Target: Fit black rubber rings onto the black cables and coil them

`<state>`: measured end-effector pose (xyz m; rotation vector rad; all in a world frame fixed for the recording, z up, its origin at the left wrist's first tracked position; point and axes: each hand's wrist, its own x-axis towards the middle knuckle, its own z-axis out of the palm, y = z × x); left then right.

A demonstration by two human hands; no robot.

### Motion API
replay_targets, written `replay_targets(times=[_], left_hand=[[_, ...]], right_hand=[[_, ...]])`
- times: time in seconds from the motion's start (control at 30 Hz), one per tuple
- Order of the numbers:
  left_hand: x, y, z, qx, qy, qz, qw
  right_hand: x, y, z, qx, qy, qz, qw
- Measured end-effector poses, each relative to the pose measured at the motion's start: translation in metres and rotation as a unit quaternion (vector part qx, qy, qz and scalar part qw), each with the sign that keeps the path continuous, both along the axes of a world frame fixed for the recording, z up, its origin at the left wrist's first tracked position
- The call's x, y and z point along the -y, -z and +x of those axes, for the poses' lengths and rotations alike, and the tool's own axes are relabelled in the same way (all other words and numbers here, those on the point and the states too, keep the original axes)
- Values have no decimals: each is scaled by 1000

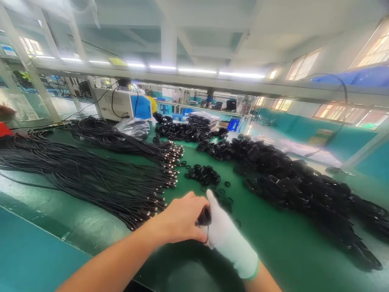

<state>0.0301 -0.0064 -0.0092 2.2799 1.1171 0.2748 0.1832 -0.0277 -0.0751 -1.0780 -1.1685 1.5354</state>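
Both the bare left hand (179, 221) and gloved right hand (226, 239) grip 1 small black coil (204, 217), mostly hidden between them.

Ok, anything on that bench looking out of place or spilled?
Mostly orderly. A few small black rings lie scattered loose on the green bench, apart from the ring pile. The left hand is bare; the right hand is gloved. Both grip a coiled black cable.

Bare left hand (182, 221) and forearm — right hand (226, 239) in white glove, green-edged cuff
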Motion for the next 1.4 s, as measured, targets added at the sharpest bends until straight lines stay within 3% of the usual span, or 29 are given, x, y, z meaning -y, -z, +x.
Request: replay_targets(times=[0.1, 0.17, 0.23, 0.33, 0.43, 0.5, 0.6, 0.67, 0.73, 0.83, 0.9, 0.97, 1.03, 1.1, 1.23, 1.3, 1.4], left_hand=[[-13, -3, -1, -59, 20, -16, 998], [-24, -4, -5, -46, 65, -70, 994], [-30, -2, -8, 3, 88, -121, 989], [-27, 8, -10, 50, 70, -151, 985], [-16, 13, -10, 63, 51, -194, 978], [-12, 10, -11, 146, 1, -249, 957], [-10, 1, -11, 323, -76, -302, 893], [-10, -4, -10, 391, -82, -318, 860], [-9, -5, -8, 427, -83, -296, 851], [-4, -7, -5, 399, -90, -146, 901], [0, -10, -2, 318, -55, -32, 946], [1, -11, -1, 251, -25, 28, 967], [-2, -11, -2, 236, -26, 39, 971], [-9, -9, -7, 255, -8, 4, 967], [-26, -1, -19, 297, 92, -151, 938], [-30, 2, -20, 279, 79, -159, 944], [-27, 2, -17, 241, 4, -73, 968]], right_hand=[[4, -8, -1, 136, 48, 73, 987], [6, -17, 0, 233, 74, 123, 962], [8, -26, 3, 269, 79, 158, 947], [12, -32, 13, 125, -51, 117, 984], [15, -31, 20, -78, -182, 53, 979], [15, -28, 21, -144, -188, 56, 970], [13, -21, 16, -188, -184, 60, 963], [12, -18, 12, -199, -187, 63, 960], [10, -17, 10, -199, -182, 63, 961], [9, -17, 11, -194, -180, 44, 963], [9, -15, 11, -202, -212, 18, 956], [9, -13, 11, -225, -228, -2, 947], [9, -12, 9, -263, -193, -19, 945], [9, -11, 6, -306, -154, -57, 938], [6, -9, 0, -341, -210, -141, 906], [4, -8, 0, -299, -213, -95, 925], [1, -10, 4, -193, -167, 0, 967]])
